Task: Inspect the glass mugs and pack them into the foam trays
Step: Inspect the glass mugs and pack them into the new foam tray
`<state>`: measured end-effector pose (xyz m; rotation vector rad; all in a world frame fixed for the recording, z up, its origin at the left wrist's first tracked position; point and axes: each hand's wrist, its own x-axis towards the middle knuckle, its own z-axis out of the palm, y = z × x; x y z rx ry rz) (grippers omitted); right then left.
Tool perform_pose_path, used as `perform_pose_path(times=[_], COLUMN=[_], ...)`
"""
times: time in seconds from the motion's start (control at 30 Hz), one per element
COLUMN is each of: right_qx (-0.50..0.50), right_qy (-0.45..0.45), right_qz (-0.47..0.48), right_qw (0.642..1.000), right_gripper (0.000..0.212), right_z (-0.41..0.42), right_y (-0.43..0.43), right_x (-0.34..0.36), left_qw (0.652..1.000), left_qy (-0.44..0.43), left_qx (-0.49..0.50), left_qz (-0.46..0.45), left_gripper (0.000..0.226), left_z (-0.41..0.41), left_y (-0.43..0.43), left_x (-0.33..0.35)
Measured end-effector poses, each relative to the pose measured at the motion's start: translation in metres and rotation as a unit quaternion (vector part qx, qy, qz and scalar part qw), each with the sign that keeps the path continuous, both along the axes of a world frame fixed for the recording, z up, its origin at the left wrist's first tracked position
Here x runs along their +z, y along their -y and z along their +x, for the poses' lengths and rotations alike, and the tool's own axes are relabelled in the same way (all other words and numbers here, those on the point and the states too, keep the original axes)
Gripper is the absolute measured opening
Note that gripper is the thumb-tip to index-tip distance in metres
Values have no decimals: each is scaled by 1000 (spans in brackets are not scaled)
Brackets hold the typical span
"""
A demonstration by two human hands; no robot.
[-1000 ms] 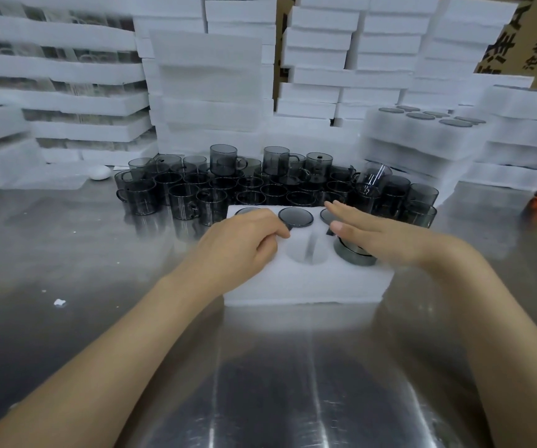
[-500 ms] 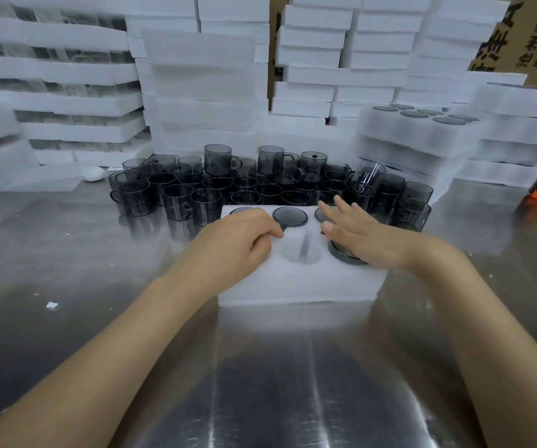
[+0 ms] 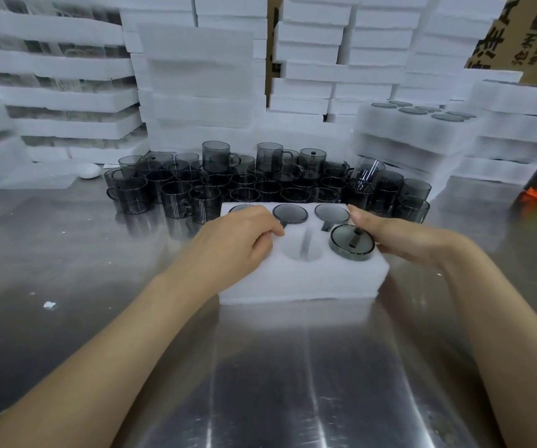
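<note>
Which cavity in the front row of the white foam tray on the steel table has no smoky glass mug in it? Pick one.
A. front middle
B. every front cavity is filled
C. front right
A: the front middle cavity of the white foam tray shows bare foam, while a smoky glass mug sits bottom-up in the front right one.

Two bare forearms, no sleeves; left grip (image 3: 238, 244), right grip (image 3: 399, 234) ungloved, seemingly no rings.

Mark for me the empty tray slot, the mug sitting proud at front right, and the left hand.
empty tray slot (image 3: 301, 252), head view, its open hole
front-right mug (image 3: 352, 242), head view, upturned base
left hand (image 3: 238, 244), head view, back of hand
</note>
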<state>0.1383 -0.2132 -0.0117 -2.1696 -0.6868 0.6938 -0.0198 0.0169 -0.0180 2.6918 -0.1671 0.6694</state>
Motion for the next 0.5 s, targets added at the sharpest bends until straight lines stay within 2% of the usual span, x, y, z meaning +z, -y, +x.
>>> perform_pose_path(times=[0.1,0.2,0.23,0.5], right_qx=[26,50,55,49], right_qy=[-42,-56,-62,-15], right_qz=[19,32,43,31], right_qw=[999,997,996,998], right_gripper=[57,21,17,40], right_z=[1,-5,-8,-6], right_y=[2,0,-1,0], right_x=[-2,5,7,8], left_qw=[1000,1000,1000,1000], left_qy=[-3,-7,-6,0], left_qx=[5,5,3,-2], left_qz=[2,4,3,-10], left_gripper=[28,28,28,28], left_z=[0,0,0,2], left_y=[0,0,0,-2], left_x=[-1,-1,-1,-2])
